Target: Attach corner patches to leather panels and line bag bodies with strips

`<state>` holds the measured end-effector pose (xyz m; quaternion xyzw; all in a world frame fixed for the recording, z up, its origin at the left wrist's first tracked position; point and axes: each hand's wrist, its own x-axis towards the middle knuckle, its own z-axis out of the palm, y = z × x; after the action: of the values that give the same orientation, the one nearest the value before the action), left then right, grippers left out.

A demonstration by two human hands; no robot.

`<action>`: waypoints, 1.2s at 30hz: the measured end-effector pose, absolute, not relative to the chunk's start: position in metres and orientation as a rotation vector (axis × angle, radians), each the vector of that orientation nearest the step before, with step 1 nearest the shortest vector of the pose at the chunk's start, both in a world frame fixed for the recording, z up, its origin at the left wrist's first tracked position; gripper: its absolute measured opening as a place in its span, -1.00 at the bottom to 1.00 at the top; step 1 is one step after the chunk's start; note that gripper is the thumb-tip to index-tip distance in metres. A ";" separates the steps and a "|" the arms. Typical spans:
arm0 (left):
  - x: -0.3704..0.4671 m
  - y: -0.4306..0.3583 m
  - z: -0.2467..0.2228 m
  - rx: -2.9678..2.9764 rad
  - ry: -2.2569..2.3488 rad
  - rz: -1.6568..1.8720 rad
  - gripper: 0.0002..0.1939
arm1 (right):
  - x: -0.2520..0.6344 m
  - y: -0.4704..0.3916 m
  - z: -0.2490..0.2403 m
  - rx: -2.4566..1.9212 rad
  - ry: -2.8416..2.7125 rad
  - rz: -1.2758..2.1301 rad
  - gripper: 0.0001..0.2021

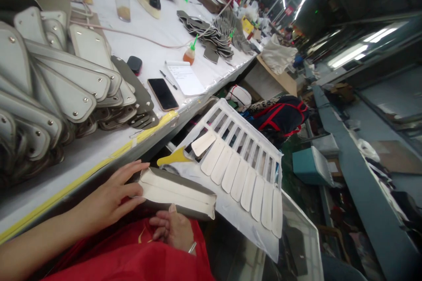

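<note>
A long, trough-shaped dark grey piece [184, 191] with a cream inner face lies in front of me, its raised edges standing up around it. My left hand [120, 193] grips its left end, fingers spread over the edges. At the near long edge is my right hand [176, 228], fingers curled and thumb against the rim. Just beyond, a white slatted rack [245, 127] carries a row of several cream rounded strips [235, 175] on a white sheet. A yellow-handled brush or spatula [174, 156] rests at the rack's left corner, its far end hidden by a strip.
Stacked grey panels with metal studs [75, 92] fill the left of the white table [132, 39]. A phone [163, 94], notepad [186, 78], pen [168, 80] and green-tipped bottle [189, 55] lie behind. A teal bin [310, 164] stands right, past a dark bag [280, 114].
</note>
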<state>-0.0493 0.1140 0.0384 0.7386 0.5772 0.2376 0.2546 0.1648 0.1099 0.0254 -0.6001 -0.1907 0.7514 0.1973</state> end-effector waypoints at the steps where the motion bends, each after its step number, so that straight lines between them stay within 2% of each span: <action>1: -0.048 0.114 0.038 1.964 1.563 0.619 -0.74 | 0.163 0.110 0.024 -1.677 -0.532 2.105 -0.33; 7: -0.044 0.111 0.038 1.847 1.574 0.642 -0.73 | 0.145 0.109 0.019 -1.700 -0.490 2.105 -0.37; 14: -0.049 0.109 0.034 1.851 1.541 0.619 -0.81 | 0.125 0.109 0.020 -1.694 -0.525 2.110 -0.36; 23: -0.058 0.110 0.037 1.874 1.474 0.676 -0.84 | 0.107 0.104 -0.001 -1.655 -0.710 2.152 -0.37; 31: -0.060 0.103 0.032 1.862 1.511 0.778 -0.90 | 0.082 0.105 -0.002 -1.897 -0.837 1.997 -0.45; 33: -0.064 0.103 0.030 1.918 1.497 0.754 -0.86 | 0.074 0.104 -0.003 -1.913 -0.805 2.015 -0.48; 36: -0.065 0.104 0.026 2.059 1.457 0.743 -0.67 | 0.072 0.107 0.005 -1.916 -0.791 2.019 -0.48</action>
<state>-0.0647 0.1036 0.0257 0.7576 0.5359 0.2734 0.2532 0.0721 0.1068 0.0046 -0.6571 -0.2713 0.6923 0.1236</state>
